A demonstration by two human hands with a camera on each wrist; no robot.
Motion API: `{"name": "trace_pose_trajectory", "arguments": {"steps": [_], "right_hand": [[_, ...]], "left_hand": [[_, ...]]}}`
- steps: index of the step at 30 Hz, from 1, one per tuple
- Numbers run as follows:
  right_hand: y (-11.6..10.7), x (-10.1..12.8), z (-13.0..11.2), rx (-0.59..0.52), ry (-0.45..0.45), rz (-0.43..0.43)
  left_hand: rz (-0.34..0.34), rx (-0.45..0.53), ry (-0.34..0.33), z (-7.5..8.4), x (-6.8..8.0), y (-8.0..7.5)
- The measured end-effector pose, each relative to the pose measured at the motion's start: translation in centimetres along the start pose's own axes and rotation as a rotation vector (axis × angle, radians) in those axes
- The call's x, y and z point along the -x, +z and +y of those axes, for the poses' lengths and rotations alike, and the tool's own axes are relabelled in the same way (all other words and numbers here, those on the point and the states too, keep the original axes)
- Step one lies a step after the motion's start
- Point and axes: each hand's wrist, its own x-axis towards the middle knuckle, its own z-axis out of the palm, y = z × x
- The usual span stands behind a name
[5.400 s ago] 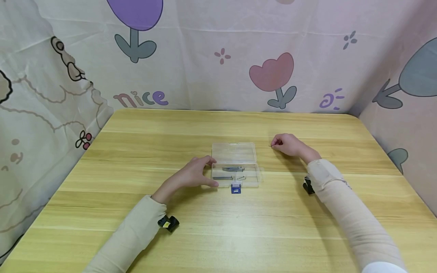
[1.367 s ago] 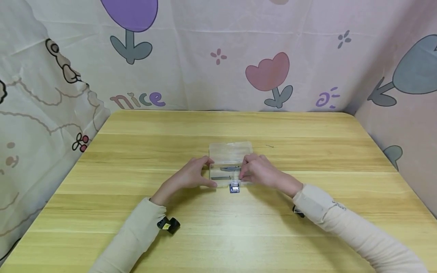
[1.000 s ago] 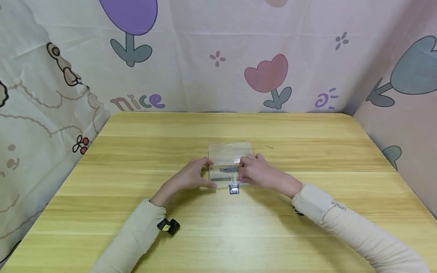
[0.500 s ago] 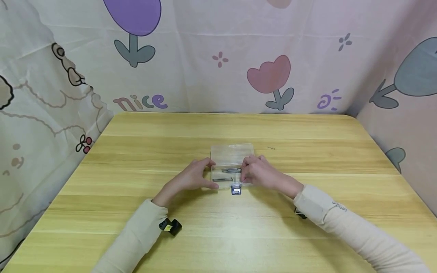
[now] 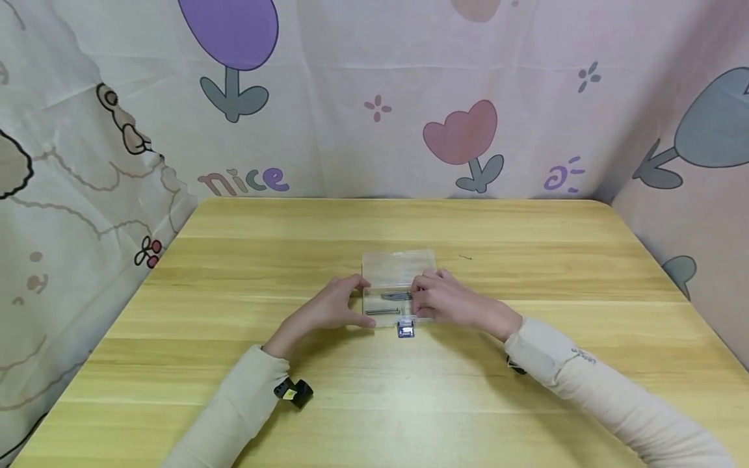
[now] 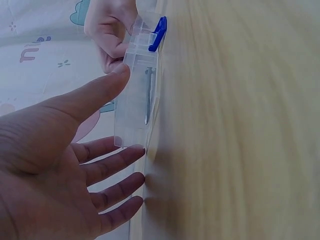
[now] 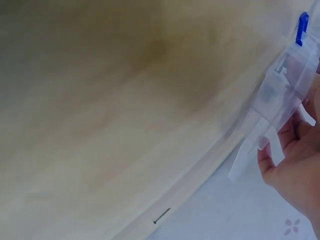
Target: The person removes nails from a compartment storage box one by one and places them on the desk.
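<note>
A clear plastic box (image 5: 386,322) lies with its lid (image 5: 398,266) folded back and a blue latch (image 5: 406,329) at its front. My left hand (image 5: 330,305) holds the box's left end, thumb at the front corner and index finger at the back. My right hand (image 5: 447,298) has its curled fingertips down in the right part of the box; whether they pinch anything is hidden. Several long nails (image 5: 396,296) lie in the back compartment, and more nails (image 5: 383,311) in the front left one. One small nail (image 7: 162,215) rests on the table behind the right hand.
The wooden table (image 5: 351,403) runs back to a printed cloth (image 5: 328,130) hanging behind it, with cloth on both sides as well. A small black camera (image 5: 294,392) is strapped at the left wrist.
Since the oldest frame, the right hand has left the small nail on the table and come left into the box. Over the last second it stays there; the left hand keeps its place.
</note>
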Motion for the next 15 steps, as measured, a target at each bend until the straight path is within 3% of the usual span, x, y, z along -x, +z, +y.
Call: {"name": "trace_pose_trajectory", "arguments": {"steps": [7,15], "right_hand": [[-0.08,0.23,0.12,-0.037,0.001,-0.021],[-0.95,0.18,0.61,-0.162,-0.004,0.013]], "left_hand": [[-0.003,-0.008,0.003,-0.2,-0.03,0.13],[-0.007,-0.006,0.004,-0.29,-0.05,0.15]]}}
